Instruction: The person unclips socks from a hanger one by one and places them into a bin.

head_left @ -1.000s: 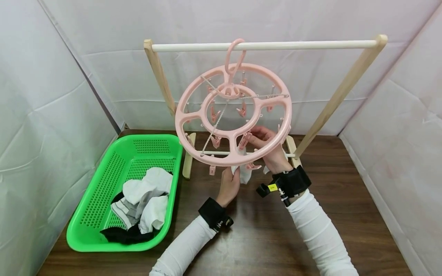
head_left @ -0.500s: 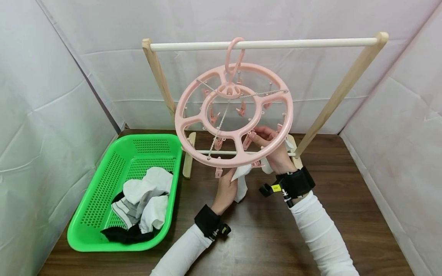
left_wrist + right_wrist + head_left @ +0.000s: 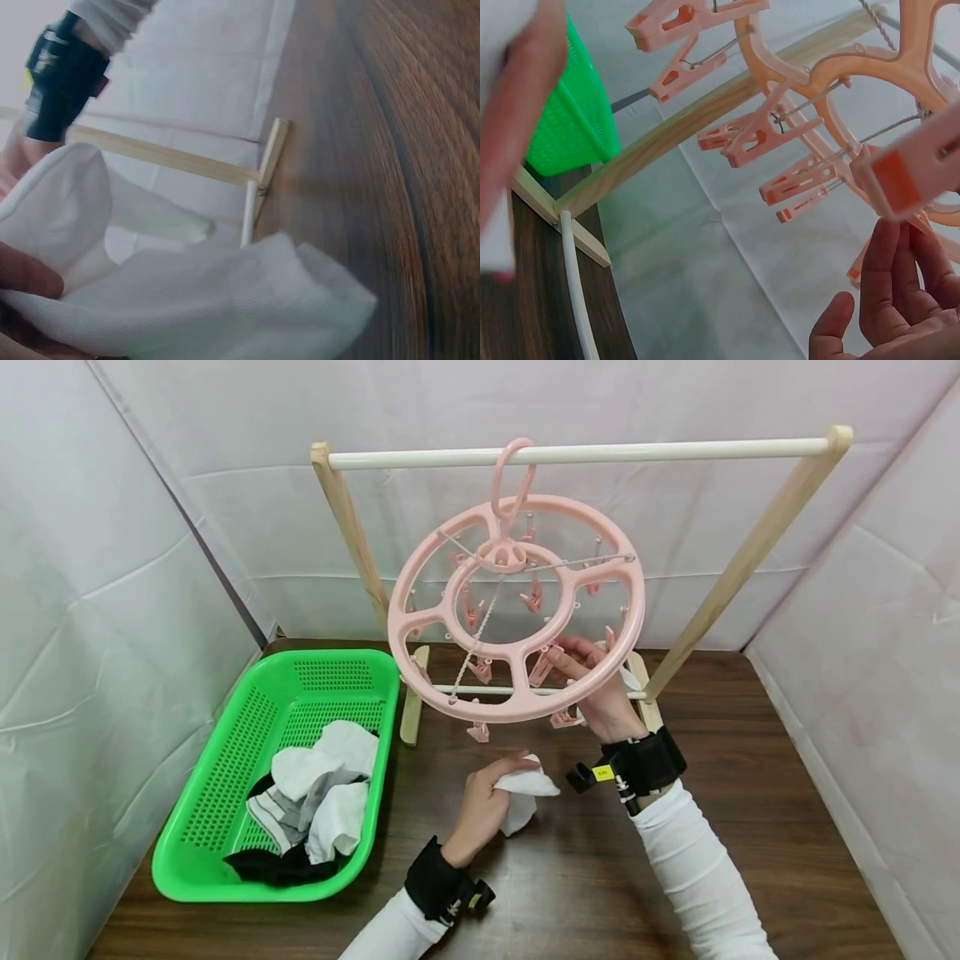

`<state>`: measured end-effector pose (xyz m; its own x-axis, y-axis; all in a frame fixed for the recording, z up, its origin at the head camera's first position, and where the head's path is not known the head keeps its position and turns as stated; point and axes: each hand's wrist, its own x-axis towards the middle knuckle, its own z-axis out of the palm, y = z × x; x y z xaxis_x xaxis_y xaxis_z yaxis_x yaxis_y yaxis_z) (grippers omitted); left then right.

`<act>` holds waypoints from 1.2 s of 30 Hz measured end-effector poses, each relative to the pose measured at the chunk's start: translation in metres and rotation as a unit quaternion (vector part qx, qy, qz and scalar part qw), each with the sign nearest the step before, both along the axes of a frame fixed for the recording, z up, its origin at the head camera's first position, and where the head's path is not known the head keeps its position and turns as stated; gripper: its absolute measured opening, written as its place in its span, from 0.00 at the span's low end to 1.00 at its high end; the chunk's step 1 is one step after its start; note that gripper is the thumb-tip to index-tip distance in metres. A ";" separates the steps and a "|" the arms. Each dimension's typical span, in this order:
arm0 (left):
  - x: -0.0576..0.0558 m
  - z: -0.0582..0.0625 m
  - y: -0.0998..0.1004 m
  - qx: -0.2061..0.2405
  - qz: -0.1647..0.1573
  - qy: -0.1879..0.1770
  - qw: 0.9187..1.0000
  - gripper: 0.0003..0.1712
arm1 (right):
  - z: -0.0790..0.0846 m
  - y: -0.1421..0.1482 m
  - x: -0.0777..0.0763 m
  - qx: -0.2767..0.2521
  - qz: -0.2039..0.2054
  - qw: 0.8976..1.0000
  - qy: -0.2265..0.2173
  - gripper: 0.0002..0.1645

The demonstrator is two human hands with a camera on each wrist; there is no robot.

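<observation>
My left hand [image 3: 483, 802] grips a white sock [image 3: 522, 793] low in front of the round pink hanger [image 3: 517, 706], with the cloth drooping past the fingers. In the left wrist view the sock [image 3: 225, 300] fills the lower part, its opening gaping beside a fingertip. My right hand [image 3: 600, 693] reaches up under the hanger's front right and pinches a pink clothespin [image 3: 542, 668]. Another white cloth [image 3: 157, 214] hangs beyond the held sock. In the right wrist view, curled fingertips [image 3: 885, 247] meet the pink plastic, partly hidden by a nearer clothespin [image 3: 919, 180].
A white rod [image 3: 660, 452] on wooden legs [image 3: 738, 577] carries the hanger. More clothespins [image 3: 477, 731] dangle around its rings. At left, a green basket [image 3: 198, 752] holds white, grey and black garments [image 3: 307, 793]. Pale sheets [image 3: 870, 610] wall the brown table [image 3: 720, 777].
My left hand has drawn the white sock down and toward me, out from under the hanger. My right hand stays near the same clothespin, while the hanger has swayed slightly.
</observation>
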<state>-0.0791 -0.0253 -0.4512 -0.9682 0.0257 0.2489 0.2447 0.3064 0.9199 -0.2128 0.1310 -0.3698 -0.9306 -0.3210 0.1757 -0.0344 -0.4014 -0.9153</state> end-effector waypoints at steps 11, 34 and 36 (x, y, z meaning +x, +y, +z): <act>0.028 0.024 -0.022 0.005 0.031 0.040 0.999 0.28 | -0.002 0.002 0.003 -0.034 0.023 0.999 -0.028 0.15; 0.027 0.078 -0.090 -0.098 0.030 0.167 0.981 0.29 | -0.024 0.025 0.011 -0.076 0.091 0.990 -0.073 0.16; 0.027 0.081 -0.096 -0.111 0.029 0.165 0.980 0.27 | -0.030 0.032 0.013 -0.074 0.098 0.990 -0.074 0.16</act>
<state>-0.0520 -0.1212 -0.3703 -0.8379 0.0623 0.5422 0.4932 0.5121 0.7032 -0.2001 0.1630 -0.3999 -0.8719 -0.4791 0.1008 0.1878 -0.5174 -0.8349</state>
